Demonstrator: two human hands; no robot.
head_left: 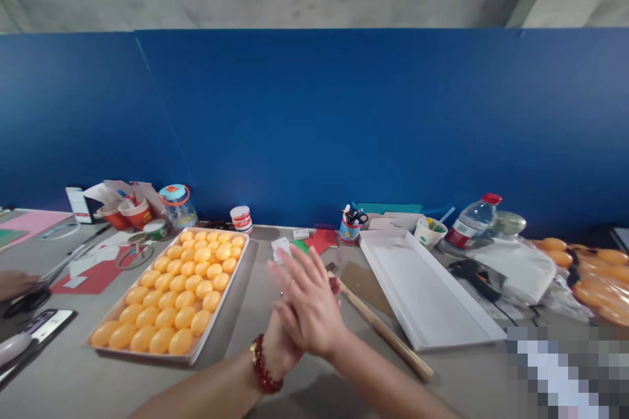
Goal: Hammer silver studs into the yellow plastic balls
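Midway along a cluttered table (246, 334), right hand (309, 308) pressed flat over left hand (275, 350), fingers spread wide, nothing gripped in either. Just right of them, a wooden stick (388, 334) lying slantwise beside an empty white tray (422, 288). Off left, a second tray (216, 321) packed with yellow balls (181, 288).

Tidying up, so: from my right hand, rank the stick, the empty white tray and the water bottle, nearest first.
1. Stick, just right of the right hand.
2. White tray, farther right.
3. Bottle, back right.
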